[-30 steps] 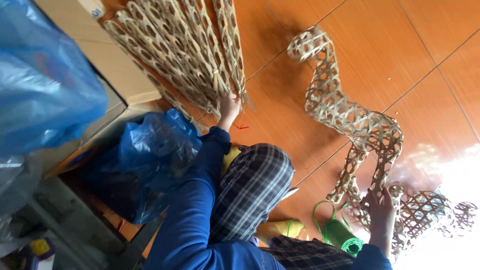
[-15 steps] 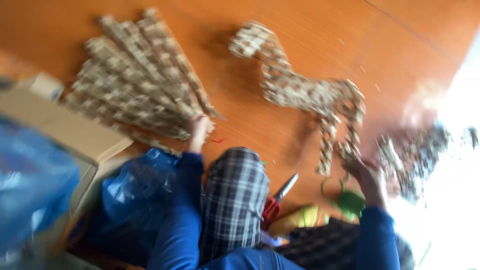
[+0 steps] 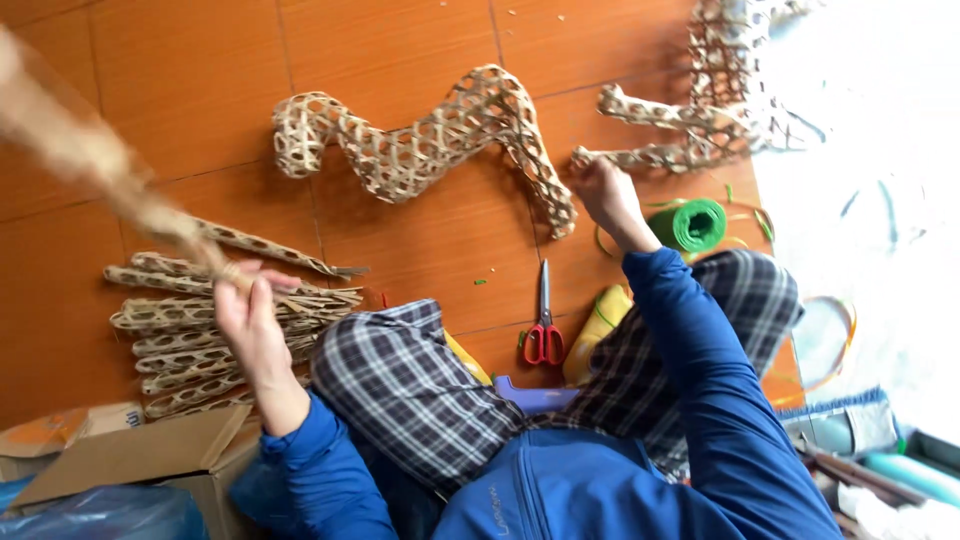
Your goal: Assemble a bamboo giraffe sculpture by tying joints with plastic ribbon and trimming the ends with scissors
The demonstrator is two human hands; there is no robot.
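In left hand (image 3: 250,310): woven strip (image 3: 130,195), raised.

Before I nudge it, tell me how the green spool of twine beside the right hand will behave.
The green spool of twine lies on its side on the tiled floor, so it would likely roll. It looks small and probably light. Loose strands trail off it and might unwind or snag.

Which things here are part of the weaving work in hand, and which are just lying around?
In hand: woven strip in the left hand; woven lattice frame at the right hand; pile of woven strips.

Lying about: red scissors, green twine spool, cardboard box.
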